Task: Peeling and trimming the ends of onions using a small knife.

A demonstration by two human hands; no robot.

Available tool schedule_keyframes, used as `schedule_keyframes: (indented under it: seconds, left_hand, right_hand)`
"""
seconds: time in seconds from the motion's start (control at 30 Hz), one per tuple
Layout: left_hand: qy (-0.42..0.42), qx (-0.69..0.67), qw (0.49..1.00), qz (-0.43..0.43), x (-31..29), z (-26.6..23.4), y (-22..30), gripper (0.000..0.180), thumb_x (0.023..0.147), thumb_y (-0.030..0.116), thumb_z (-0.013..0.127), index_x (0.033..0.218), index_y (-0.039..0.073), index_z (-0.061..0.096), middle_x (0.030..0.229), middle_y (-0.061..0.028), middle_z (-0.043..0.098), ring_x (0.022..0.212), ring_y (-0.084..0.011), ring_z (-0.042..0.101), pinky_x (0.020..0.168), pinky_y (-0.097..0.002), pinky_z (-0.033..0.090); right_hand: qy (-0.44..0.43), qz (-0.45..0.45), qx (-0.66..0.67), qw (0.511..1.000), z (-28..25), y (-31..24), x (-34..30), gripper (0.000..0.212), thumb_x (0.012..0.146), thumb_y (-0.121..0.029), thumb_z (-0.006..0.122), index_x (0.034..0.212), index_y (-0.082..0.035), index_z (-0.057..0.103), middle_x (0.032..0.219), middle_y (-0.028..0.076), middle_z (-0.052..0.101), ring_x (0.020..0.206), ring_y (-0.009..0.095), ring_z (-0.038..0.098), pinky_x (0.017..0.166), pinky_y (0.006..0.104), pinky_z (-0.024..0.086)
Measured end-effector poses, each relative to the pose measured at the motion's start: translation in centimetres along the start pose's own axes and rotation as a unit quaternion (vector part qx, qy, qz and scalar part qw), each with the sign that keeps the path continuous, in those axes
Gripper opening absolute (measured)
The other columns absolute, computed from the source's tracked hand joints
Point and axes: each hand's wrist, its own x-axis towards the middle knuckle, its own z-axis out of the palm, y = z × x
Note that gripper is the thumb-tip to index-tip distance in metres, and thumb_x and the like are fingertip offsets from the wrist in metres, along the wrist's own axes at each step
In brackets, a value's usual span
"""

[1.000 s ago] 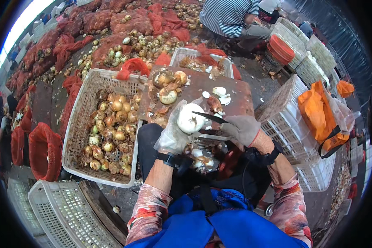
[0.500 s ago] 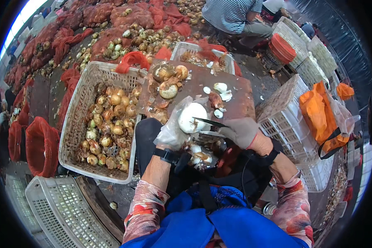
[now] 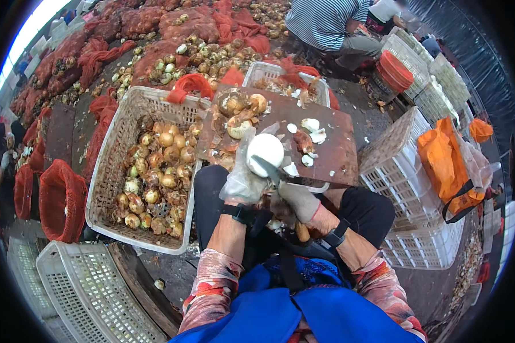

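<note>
Watching, I see the left hand holding a white onion near the board, the right hand gripping a knife; this onion seems nearly peeled, while the crate holds many unpeeled onions.

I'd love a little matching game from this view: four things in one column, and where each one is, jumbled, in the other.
Things:
1. whole white onion
2. knife
3. orange bag
4. striped shirt

Places:
A. beside the stacked white crates on the right
B. on another person, near the top
C. in the right hand
D. in the left hand

Right pairs: 1-D, 2-C, 3-A, 4-B
</note>
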Motion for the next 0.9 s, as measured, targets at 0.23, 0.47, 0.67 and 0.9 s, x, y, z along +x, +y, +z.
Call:
schedule_keyframes:
  seconds: [0.23,0.47,0.67,0.9]
  left_hand:
    - [0.026,0.017,0.999,0.028,-0.4,-1.2,-0.1,0.066,0.094,0.052,0.051,0.137,0.002,0.046,0.127,-0.0129,0.058,0.109,-0.0232,0.06,0.094,-0.0416,0.052]
    - [0.033,0.045,0.998,0.029,-0.4,-0.9,0.2,0.068,0.09,0.053,0.055,0.138,0.006,0.047,0.121,-0.0113,0.062,0.103,-0.0227,0.063,0.084,-0.0379,0.054]
    - [0.014,0.003,1.0,0.022,0.0,0.1,0.0,0.069,0.092,0.055,0.053,0.141,0.006,0.043,0.115,-0.0111,0.063,0.099,-0.0258,0.065,0.083,-0.0394,0.055]
    - [0.071,-0.05,0.996,0.0,0.3,-1.3,-0.4,0.069,0.092,0.056,0.053,0.14,0.006,0.044,0.115,-0.0116,0.063,0.096,-0.0289,0.066,0.08,-0.039,0.057]
  right_hand:
    - [-0.006,-0.222,-0.343,0.913,-3.8,-0.8,-1.2,0.015,0.08,-0.018,0.058,0.093,-0.01,0.059,0.072,0.009,0.059,0.066,0.031,0.062,0.058,0.0399,0.049]
    - [0.019,0.065,-0.222,0.973,-4.1,-1.3,-1.4,0.031,0.098,-0.03,0.049,0.097,-0.002,0.062,0.076,0.017,0.064,0.069,0.032,0.063,0.059,0.0372,0.047]
    - [0.087,-0.276,-0.352,0.89,-2.2,2.9,0.2,0.02,0.092,-0.02,0.053,0.1,-0.003,0.059,0.075,0.015,0.056,0.066,0.033,0.06,0.055,0.0404,0.048]
    - [-0.045,0.004,0.028,0.999,-1.7,0.6,0.7,0.028,0.093,-0.025,0.048,0.088,-0.001,0.061,0.07,0.009,0.06,0.063,0.022,0.06,0.056,0.036,0.048]
